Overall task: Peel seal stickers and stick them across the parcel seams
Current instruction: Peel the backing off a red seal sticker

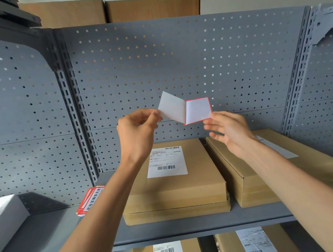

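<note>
A grey pegboard shelving unit [174, 70] fills the scene, its middle shelf [197, 224] carrying two flat cardboard parcels side by side. The left parcel [177, 189], bearing a white shipping label [166, 162], lies with its long axis running near to far; the right parcel [275, 165] sits just beside it, angled slightly. A small stack of red-bordered seal stickers [90, 199] rests on the shelf to the left of the left parcel, partly behind the person's forearm.

Raised above the parcels, both hands work one seal sticker [199, 110]. The left hand [136, 134] has its thumb and fingertips closed in a pinch grip on the white flap [172, 107], seemingly the backing paper, though which layer is which cannot be settled from this angle. The right hand [228, 129] has its fingers mostly extended, with the tips meeting the red-edged half at its lower right corner; whether they pinch it or merely steady it is unclear.

The peel appears about half done. The sticker hangs directly above the far end of the left parcel, whose near front seam [176, 207] lies below and towards the person; both hands are about equally close to it.
</note>
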The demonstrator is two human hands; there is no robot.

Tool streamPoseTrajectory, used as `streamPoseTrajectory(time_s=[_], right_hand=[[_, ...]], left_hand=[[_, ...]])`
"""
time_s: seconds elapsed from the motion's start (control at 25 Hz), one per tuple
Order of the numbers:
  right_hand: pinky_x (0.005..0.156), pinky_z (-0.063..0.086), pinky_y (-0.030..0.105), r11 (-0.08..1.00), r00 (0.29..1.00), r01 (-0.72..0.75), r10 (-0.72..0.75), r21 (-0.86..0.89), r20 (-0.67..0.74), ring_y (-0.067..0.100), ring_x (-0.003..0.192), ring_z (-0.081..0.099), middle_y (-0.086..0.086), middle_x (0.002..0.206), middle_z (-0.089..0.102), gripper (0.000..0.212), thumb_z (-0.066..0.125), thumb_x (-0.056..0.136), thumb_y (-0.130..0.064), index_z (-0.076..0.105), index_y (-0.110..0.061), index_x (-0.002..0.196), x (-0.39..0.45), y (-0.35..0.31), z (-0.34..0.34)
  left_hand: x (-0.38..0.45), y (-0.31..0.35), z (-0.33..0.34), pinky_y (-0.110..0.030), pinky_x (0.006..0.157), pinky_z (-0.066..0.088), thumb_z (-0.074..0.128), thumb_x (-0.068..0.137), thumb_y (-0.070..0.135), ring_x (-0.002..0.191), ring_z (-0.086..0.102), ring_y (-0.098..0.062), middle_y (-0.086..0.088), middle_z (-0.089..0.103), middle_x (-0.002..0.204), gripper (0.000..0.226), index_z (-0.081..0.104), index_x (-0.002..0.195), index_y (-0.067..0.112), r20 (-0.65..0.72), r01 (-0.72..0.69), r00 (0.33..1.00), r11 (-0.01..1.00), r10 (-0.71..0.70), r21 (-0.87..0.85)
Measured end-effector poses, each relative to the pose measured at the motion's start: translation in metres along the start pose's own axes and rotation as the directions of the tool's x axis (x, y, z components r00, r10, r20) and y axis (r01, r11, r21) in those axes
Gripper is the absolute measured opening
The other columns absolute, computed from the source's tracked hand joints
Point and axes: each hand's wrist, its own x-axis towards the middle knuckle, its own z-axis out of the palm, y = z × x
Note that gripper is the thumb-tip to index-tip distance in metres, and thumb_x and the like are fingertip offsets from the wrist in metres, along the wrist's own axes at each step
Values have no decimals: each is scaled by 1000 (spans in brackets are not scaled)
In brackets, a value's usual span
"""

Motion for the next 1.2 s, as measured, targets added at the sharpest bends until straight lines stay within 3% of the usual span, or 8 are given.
streamPoseTrajectory(time_s=[0.16, 0.52, 0.76, 1.2], right_hand=[[72, 55, 32, 1000, 1000, -19, 18, -23, -22, 20, 82, 72, 5, 88, 76, 10, 61, 101, -13, 70, -14, 98, 3, 1, -3], [74, 58, 32, 997, 1000, -8, 6, -76, -30, 19, 83, 73, 5, 90, 77, 9, 62, 102, -15, 71, -14, 102, 5, 1, -7], [72, 57, 31, 997, 999, -13, 10, -78, -36, 20, 83, 73, 5, 90, 76, 10, 62, 102, -14, 71, -14, 99, 5, 2, -5], [72, 57, 31, 996, 999, -13, 9, -92, -44, 19, 82, 73, 6, 90, 76, 11, 61, 102, -15, 71, -15, 99, 4, 4, 5]], left_hand=[[3, 0, -4, -10, 60, 46, 69, 96, 14, 63, 65, -4, 2, 76, 77, 17, 78, 82, 12, -39, 35, 999, 998, -37, -49], [5, -2, -8, -12, 60, 46, 69, 95, 14, 64, 65, -6, 2, 77, 77, 16, 79, 83, 12, -59, 30, 998, 999, -32, -35], [9, -5, -13, -24, 70, 55, 70, 95, 15, 66, 66, -12, 3, 78, 77, 15, 80, 84, 11, -72, 26, 997, 999, -29, -30], [9, -8, -25, -15, 66, 51, 69, 97, 14, 65, 67, -6, 3, 77, 77, 15, 79, 85, 14, -90, 18, 996, 999, -21, -26]])
